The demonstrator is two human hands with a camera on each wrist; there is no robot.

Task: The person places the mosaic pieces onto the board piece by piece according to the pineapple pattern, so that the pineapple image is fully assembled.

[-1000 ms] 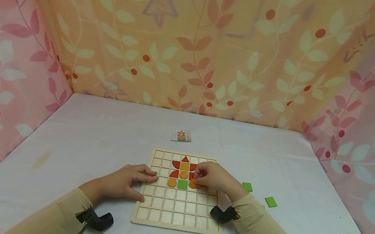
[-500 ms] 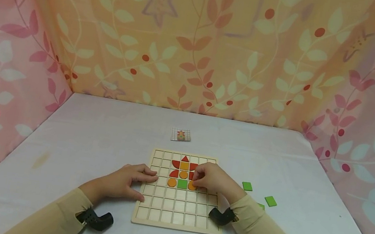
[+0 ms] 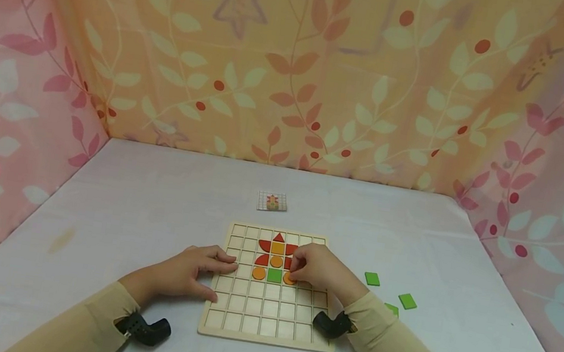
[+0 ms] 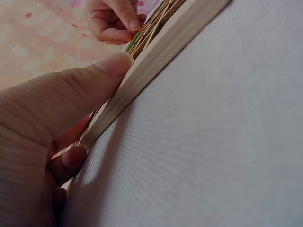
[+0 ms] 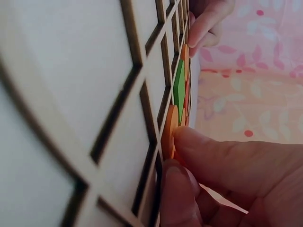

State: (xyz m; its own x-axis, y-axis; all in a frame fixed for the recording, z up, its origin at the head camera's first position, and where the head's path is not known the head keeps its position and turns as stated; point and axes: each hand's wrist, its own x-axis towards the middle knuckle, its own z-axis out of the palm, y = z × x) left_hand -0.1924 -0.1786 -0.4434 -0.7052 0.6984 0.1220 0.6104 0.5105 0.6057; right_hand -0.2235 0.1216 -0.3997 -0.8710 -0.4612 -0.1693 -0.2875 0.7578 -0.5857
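Note:
A wooden grid board lies on the table, its upper middle cells filled with red, yellow, orange and green pieces. Along its left side my left hand rests, thumb at the board's edge and fingertips over the frame. My right hand pinches an orange disc between thumb and fingers at a cell right of the green square. In the right wrist view the disc stands close against the grid, its far side partly hidden. Another orange disc sits on the green square's left.
Three green square tiles lie right of the board, one tile nearest it, another tile farther right, and a third tile partly behind the right sleeve. A small pattern card lies behind the board. Patterned curtains enclose the table.
My right hand has shifted very slightly, and the orange disc has settled a little at its cell. A third green tile has come into view beside the right sleeve. My left hand keeps its place.

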